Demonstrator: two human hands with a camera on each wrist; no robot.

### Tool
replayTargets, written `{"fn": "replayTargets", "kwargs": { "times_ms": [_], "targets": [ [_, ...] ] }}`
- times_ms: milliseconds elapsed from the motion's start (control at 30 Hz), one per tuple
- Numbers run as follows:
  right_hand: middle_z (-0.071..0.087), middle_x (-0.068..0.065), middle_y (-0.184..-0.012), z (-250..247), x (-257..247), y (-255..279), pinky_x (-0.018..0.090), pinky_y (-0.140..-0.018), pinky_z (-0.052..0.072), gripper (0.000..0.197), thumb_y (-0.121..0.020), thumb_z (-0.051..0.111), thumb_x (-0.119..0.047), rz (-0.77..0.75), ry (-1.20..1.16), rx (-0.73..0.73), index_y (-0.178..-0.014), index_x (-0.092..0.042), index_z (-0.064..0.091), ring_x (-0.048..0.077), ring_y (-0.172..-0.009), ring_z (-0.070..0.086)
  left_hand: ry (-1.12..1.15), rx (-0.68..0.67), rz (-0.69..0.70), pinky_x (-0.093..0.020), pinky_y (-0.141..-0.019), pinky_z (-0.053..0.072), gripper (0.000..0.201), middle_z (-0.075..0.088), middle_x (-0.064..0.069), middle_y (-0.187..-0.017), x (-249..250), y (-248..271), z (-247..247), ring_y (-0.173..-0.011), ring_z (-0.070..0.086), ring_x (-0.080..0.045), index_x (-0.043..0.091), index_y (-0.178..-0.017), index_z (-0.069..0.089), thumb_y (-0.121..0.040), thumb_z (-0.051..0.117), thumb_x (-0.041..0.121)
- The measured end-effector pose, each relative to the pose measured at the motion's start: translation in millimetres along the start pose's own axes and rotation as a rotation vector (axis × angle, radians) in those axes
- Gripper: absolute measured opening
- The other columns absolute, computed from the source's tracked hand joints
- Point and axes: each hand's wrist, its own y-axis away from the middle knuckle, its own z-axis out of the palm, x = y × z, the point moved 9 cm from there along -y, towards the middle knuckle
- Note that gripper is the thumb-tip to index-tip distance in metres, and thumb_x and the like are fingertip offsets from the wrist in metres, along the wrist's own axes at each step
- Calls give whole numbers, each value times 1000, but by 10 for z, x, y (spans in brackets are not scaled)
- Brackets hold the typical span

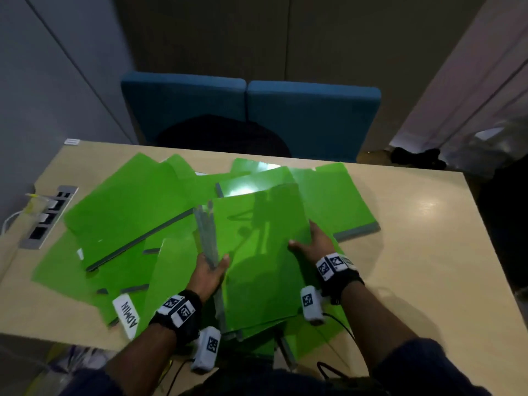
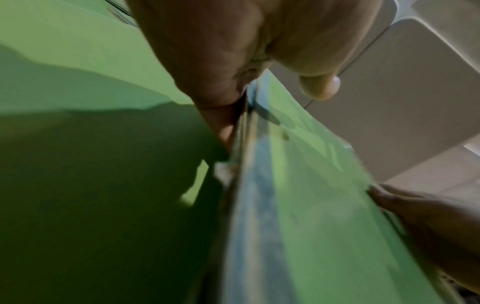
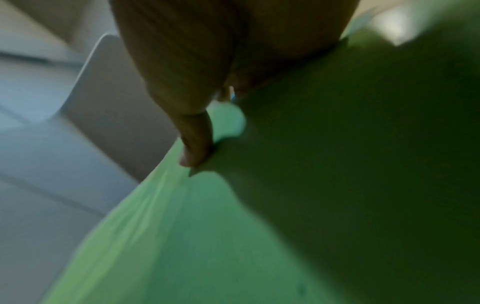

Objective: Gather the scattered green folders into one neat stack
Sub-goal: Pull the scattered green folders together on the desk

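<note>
Several green folders (image 1: 128, 207) lie fanned across the table (image 1: 423, 252), while a few are already gathered into a tilted bundle (image 1: 257, 252) at the near middle: the left hand (image 1: 210, 271) grips its grey spines with thumb on top and fingers curled beneath, and the right hand (image 1: 314, 241) clasps its right edge, thumb on the cover. To do this well, I would tap the spines level on the table and square the edges between both palms before adding more. Slick covers probably slide, so a firm, even hold matters.
</note>
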Motion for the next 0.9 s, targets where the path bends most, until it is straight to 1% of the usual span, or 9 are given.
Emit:
{"fn": "replayTargets", "kwargs": {
  "times_ms": [133, 233, 400, 500, 600, 700, 767, 833, 900],
  "targets": [
    [42, 14, -150, 463, -222, -226, 47, -109, 40, 87, -87, 71, -40, -68, 472, -85, -156, -27, 20, 34, -137, 41, 4, 70, -26, -45, -100, 40, 58, 44, -11, -133, -175, 38, -196, -129, 42, -33, 10, -136, 30, -92, 62, 31],
    [35, 16, -149, 331, -287, -385, 53, -110, 35, 79, -83, 67, -56, -108, 698, 87, -149, -29, 33, 34, -138, 33, 81, 183, -23, -41, -100, 39, 52, 48, -7, -131, -296, 25, -547, -127, 44, -30, 11, -135, 35, -92, 62, 23],
    [22, 17, -158, -71, 101, -642, 57, -113, 30, 120, -69, 77, -62, 108, 762, 181, -155, -11, 11, 37, -145, 22, 110, 263, -134, -46, -101, 40, 55, 47, -16, -139, -631, -2, -954, -126, 45, -34, 11, -135, 35, -91, 64, 28],
    [24, 21, -155, -235, 119, -688, 52, -114, 30, 128, -64, 82, -61, 109, 798, 159, -156, -12, 9, 40, -143, 24, 110, 273, -204, -46, -99, 39, 54, 41, -21, -143, -774, 39, -925, -127, 43, -37, 7, -134, 35, -92, 62, 28],
    [15, 21, -158, -535, 336, -668, 58, -113, 31, 132, -59, 90, -50, 252, 703, 151, -157, -16, 8, 42, -145, 22, 86, 253, -224, -50, -102, 38, 58, 35, -21, -150, -790, 53, -853, -133, 39, -40, 10, -140, 32, -93, 61, 28],
    [10, 18, -158, -997, 653, -564, 56, -110, 38, 128, -59, 95, -30, 304, 495, 247, -156, -19, 12, 47, -136, 36, 53, 230, -207, -51, -103, 40, 58, 37, -20, -149, -738, 10, -853, -132, 39, -40, 11, -140, 32, -93, 61, 27],
    [22, 19, -150, -1200, 870, -465, 56, -109, 39, 118, -63, 93, -22, 293, 440, 227, -154, -18, 19, 48, -130, 41, 40, 230, -206, -51, -104, 39, 59, 37, -19, -149, -733, -4, -872, -133, 39, -40, 11, -141, 32, -93, 62, 26],
    [35, 22, -142, -1226, 1018, -345, 56, -104, 44, 105, -66, 91, -27, 274, 473, 165, -151, -16, 30, 47, -125, 46, 47, 227, -208, -53, -105, 38, 58, 37, -19, -149, -754, 1, -882, -133, 39, -40, 12, -141, 32, -92, 62, 27],
    [47, 20, -136, -1202, 1105, -252, 51, -96, 51, 92, -65, 88, -44, 250, 517, 184, -141, -13, 45, 42, -117, 55, 23, 214, -210, -55, -105, 38, 60, 36, -20, -150, -761, 7, -875, -133, 39, -40, 12, -140, 32, -92, 63, 30]
  ]
}}
